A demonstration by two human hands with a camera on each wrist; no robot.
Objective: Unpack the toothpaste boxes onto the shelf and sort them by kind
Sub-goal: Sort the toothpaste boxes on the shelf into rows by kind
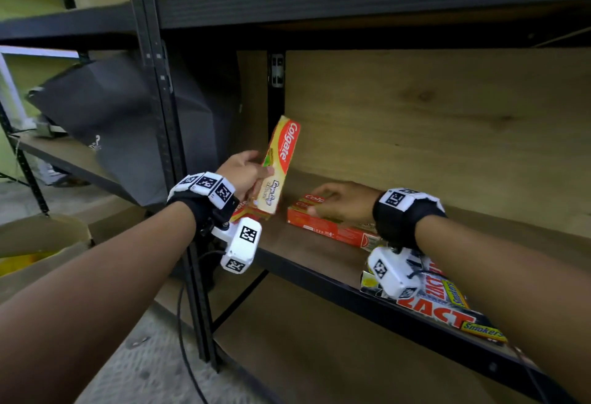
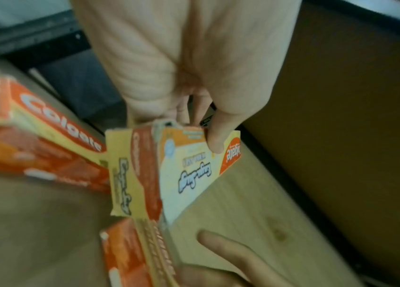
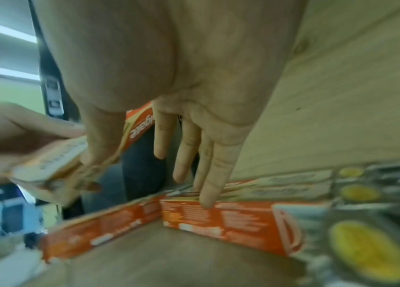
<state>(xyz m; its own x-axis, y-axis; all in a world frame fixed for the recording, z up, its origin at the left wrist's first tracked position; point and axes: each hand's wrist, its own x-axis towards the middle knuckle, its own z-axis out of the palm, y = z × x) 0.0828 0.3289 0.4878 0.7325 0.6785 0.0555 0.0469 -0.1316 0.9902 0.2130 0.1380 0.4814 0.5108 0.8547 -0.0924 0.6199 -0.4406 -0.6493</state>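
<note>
Cream-and-red toothpaste box (image 1: 277, 169) upright, pinched by left hand (image 1: 243, 173); right hand (image 1: 343, 200) fingers straight, spread atop flat red boxes (image 1: 329, 227).

Left hand (image 1: 244, 170) curled gripping; right hand (image 1: 342, 200) fingers straight, lowered.

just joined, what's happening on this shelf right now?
A person is stocking toothpaste on a wooden shelf. The left hand grips a cream-and-red Colgate box, holding it upright above the shelf's left end. The right hand rests with straight fingers on red Colgate boxes lying flat mid-shelf. More Colgate boxes lie below the left hand, and dark "Smokers" boxes sit apart at the shelf's front right edge, so sorting looks under way.
</note>
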